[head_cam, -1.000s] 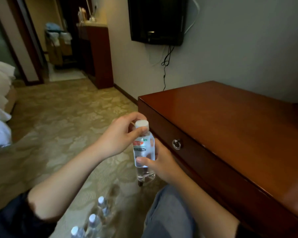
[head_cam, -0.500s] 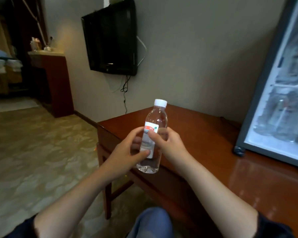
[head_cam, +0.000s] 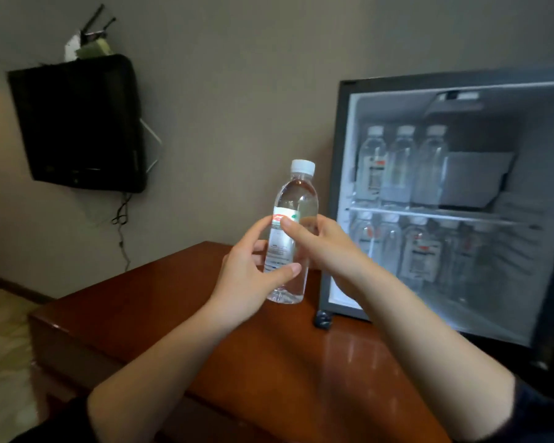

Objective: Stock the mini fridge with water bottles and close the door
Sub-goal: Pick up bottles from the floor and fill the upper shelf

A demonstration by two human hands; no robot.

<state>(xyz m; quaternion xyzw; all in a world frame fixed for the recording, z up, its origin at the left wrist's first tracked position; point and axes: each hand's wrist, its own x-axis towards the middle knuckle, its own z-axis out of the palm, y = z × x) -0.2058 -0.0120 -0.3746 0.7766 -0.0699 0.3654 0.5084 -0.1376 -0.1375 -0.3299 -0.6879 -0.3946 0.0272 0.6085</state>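
Clear plastic water bottle (head_cam: 291, 238) is held upright by both hands, left hand (head_cam: 253, 276) and right hand (head_cam: 322, 247) clamped around it, before the open mini fridge (head_cam: 339, 193).

A dim room, lit mainly by the cold white glow inside the mini fridge (head_cam: 339, 187), whose stocked bottles (head_cam: 400, 164) smear into blur. Glare streaks the polished wooden desk (head_cam: 269, 362). The held water bottle (head_cam: 293, 199) is sharpest, catching highlights. The wall television (head_cam: 77, 123) reads as a black mass; wide-angle distortion bends the frame's edges.
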